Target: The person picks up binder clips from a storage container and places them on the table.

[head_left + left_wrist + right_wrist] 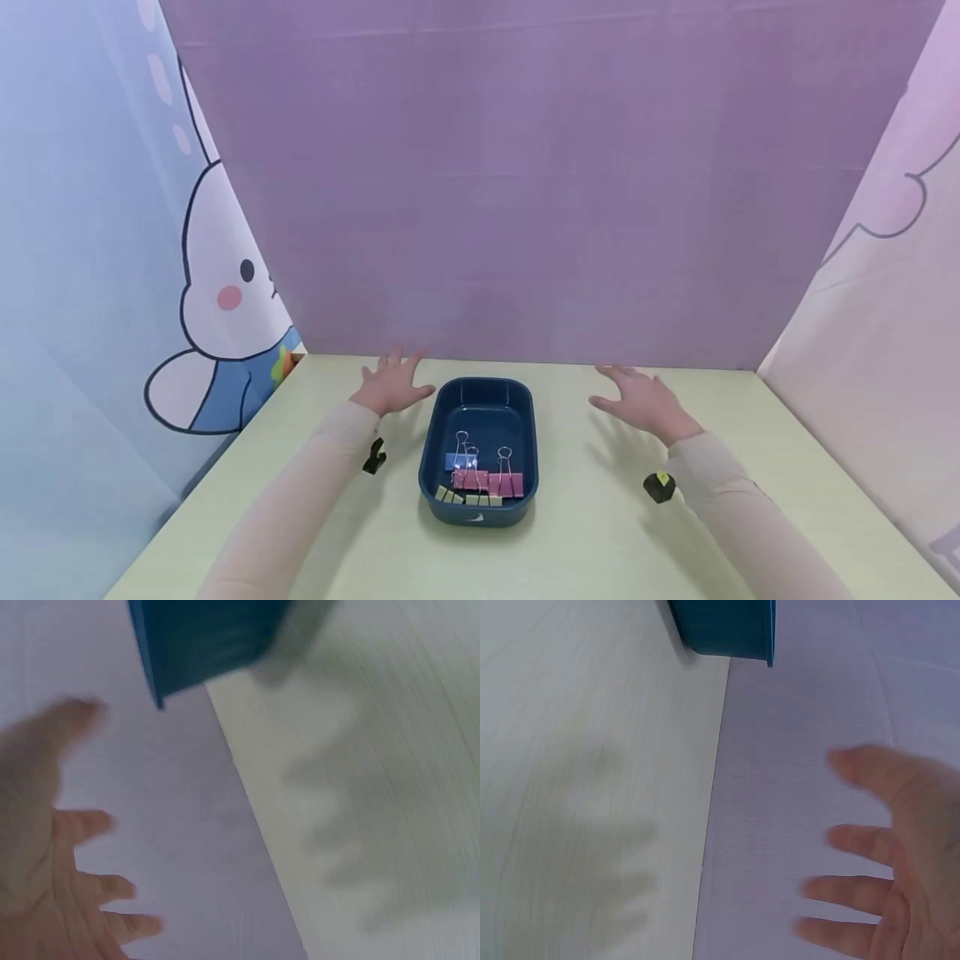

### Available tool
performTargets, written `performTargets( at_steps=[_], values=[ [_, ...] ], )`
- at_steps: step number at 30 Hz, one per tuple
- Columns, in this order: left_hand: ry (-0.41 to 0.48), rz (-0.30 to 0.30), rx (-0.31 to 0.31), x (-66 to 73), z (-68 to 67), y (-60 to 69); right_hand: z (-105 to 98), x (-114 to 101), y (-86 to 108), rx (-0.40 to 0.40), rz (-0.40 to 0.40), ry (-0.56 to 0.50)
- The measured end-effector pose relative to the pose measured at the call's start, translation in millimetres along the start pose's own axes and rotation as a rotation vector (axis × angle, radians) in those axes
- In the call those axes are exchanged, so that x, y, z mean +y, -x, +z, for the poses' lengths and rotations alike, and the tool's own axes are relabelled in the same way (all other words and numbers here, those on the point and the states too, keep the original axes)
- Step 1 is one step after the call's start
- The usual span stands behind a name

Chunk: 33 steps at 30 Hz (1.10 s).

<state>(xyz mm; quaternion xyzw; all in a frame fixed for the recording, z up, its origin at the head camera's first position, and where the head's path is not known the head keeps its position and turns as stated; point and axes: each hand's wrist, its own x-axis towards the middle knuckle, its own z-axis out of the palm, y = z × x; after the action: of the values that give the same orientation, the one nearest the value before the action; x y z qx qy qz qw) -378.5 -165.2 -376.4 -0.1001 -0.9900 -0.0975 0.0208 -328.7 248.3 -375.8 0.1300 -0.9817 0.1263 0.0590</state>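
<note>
Backdrop [555,183]: plain purple, meeting the far edge of the surface.

Side panel, left [67,275]: light blue, printed with a white cartoon animal; a pale pink panel [892,333] with dark outlines stands at right.

Surface [585,550]: pale, faintly grained; carries the tray.

Sleeves, two: pale, the left [300,492] and the right [750,508], reaching forward on either side of the tray.

Tray [487,422]: dark blue, rectangular, rounded corners, white mark on the near wall; set on the surface between the hands, nearer the left.

Left hand [392,390]: raised over the surface, casting a shadow; fingers [124,925] spread and extended, thumb held wide and pointing towards the tray, near its rim but apart; holds nothing.

Right hand [641,406]: likewise raised, well apart from the tray; fingers [849,894] spread with gaps between, thumb wide; holds and touches nothing.

Black pieces, two: one beside the left wrist [374,457], one beside the right, yellow-marked [660,487].

Binder clips, five, all in the near half of the tray: two pink [507,486], one blue [452,461], two cream [483,501] by the near wall; wire handles upright on several.
</note>
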Motion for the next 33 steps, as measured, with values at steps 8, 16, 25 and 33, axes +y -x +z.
performTargets(
  at_steps=[8, 16, 25, 33],
  values=[
    [0.143, -0.002, -0.093, 3.2, -4.8, -2.4, 6, 4, -1.6, -0.117, 0.035, -0.059],
    [0.600, -0.173, -0.350, 15.7, 0.6, 4.5, 6, 7, 1.1, -0.097, 0.038, -0.062],
    [0.730, -0.265, -0.462, 23.8, 4.4, 17.9, 8, 8, 2.8, -0.089, 0.038, -0.081],
    [0.678, -0.208, -0.473, 29.5, 2.3, 27.0, 12, 6, 2.7, -0.088, 0.016, -0.108]
  ],
)
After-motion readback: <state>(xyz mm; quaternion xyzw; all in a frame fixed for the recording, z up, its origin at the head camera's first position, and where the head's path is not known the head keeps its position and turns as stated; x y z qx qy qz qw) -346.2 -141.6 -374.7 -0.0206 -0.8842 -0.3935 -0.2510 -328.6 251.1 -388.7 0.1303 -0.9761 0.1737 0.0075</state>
